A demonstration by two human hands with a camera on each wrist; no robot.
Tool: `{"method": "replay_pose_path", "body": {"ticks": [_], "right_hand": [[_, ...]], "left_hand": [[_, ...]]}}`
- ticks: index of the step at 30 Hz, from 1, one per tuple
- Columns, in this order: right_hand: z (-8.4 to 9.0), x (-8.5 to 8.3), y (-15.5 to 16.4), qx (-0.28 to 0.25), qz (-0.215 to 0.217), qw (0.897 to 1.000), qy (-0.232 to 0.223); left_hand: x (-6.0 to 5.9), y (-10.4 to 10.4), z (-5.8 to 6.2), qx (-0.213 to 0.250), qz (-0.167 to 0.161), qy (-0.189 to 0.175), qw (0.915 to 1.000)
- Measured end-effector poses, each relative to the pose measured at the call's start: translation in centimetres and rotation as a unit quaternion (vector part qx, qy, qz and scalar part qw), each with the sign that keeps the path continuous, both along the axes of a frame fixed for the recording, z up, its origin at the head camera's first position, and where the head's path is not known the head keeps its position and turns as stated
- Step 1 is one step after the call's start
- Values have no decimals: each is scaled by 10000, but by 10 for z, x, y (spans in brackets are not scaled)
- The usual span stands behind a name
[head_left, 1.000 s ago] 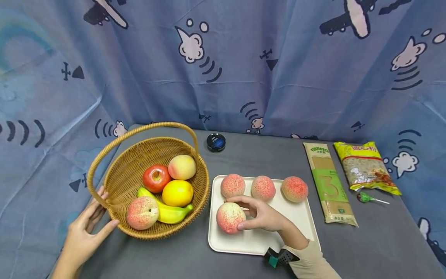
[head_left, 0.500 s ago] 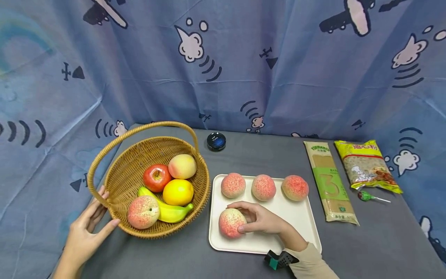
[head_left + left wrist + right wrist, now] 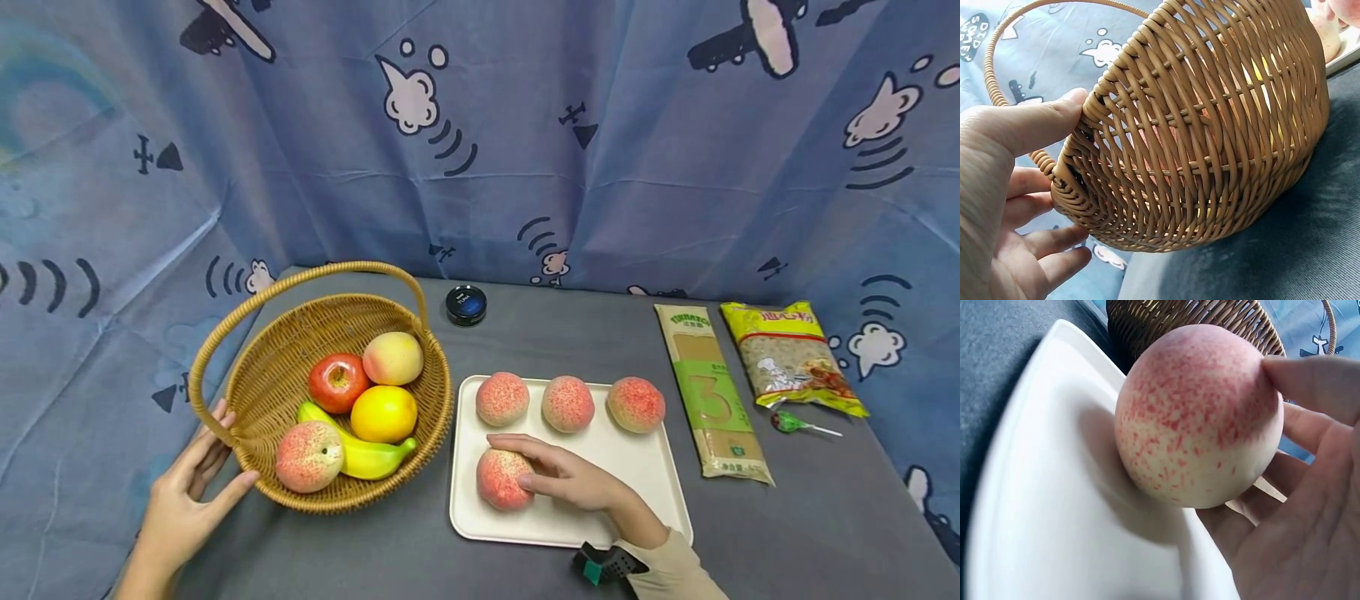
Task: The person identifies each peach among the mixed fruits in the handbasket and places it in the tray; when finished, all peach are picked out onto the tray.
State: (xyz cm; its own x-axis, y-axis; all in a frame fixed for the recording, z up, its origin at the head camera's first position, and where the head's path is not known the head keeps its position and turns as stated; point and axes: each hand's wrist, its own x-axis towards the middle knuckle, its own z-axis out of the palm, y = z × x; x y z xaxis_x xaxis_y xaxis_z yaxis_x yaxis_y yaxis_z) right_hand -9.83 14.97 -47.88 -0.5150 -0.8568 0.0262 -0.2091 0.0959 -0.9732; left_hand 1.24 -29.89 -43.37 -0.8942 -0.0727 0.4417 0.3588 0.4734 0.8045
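My right hand (image 3: 573,477) has its thumb against the side of a red-speckled peach (image 3: 504,481), with its fingers reaching round the far side. That peach sits low over the front left of a cream tray (image 3: 577,521); its shadow falls on the tray in the right wrist view. Three similar peaches line the tray's back, among them the middle peach (image 3: 567,404). At the left, my left hand (image 3: 180,500) holds the end of a wicker basket (image 3: 277,367) near the handle's foot, thumb on the rim (image 3: 1079,112) and fingers along the other side.
Inside the basket lie a red apple (image 3: 337,383), a yellow lemon-like fruit (image 3: 384,414), a banana (image 3: 371,460) and two peaches. A dark round tin (image 3: 466,305) stands behind. On the right are a noodle packet (image 3: 712,396), a yellow bag (image 3: 791,358) and a lollipop (image 3: 787,422).
The right hand has shifted slightly right and down with the peach, which has turned so that less of its pale top shows. The left hand and basket have stayed in place.
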Motion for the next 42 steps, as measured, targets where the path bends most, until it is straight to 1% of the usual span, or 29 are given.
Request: {"method": "replay_pose_path", "body": {"ticks": [5, 8, 10, 14, 17, 20, 22, 27, 31, 34, 36, 38, 39, 42], "right_hand": [[2, 2, 0, 122, -70, 9991, 403], [4, 3, -1, 135, -111, 9987, 486], [4, 4, -2, 183, -178, 9981, 553], [1, 5, -4, 286, -386, 9970, 600], [-2, 6, -5, 269, -499, 9972, 483], [-5, 5, -5, 161, -462, 9984, 279], [-7, 5, -5, 185, -453, 9986, 174], [-6, 3, -4, 335, -491, 9981, 169], [-5, 3, -2, 345, -453, 9982, 188], [-2, 3, -3, 389, -533, 9963, 545], [3, 5, -4, 453, -667, 9923, 943], [10, 6, -6, 522, -827, 9856, 1378], [15, 7, -7, 543, -891, 9830, 1514], [30, 7, -13, 350, -905, 9792, 1779]], "left_hand": [[1, 1, 1, -105, 42, -38, 9999], [0, 1, 1, -110, 59, -65, 9999], [0, 0, 1, -45, 14, -21, 10000], [-1, 0, 0, -46, 11, 25, 10000], [-1, -1, -1, -123, 49, 24, 9999], [-1, -1, -1, -138, 47, 37, 9999], [-1, -1, -1, -138, 46, 38, 9999], [-1, -1, -1, -168, 64, 31, 9998], [-1, -1, 0, -202, 96, -28, 9997], [-1, -2, 0, -204, 115, -82, 9997], [-1, -2, 0, -186, 108, -91, 9997], [-1, -2, -1, -121, 63, -41, 9999], [-1, -2, -1, -101, 42, -8, 9999], [-1, -1, 0, -119, 1, 67, 9999]]}}
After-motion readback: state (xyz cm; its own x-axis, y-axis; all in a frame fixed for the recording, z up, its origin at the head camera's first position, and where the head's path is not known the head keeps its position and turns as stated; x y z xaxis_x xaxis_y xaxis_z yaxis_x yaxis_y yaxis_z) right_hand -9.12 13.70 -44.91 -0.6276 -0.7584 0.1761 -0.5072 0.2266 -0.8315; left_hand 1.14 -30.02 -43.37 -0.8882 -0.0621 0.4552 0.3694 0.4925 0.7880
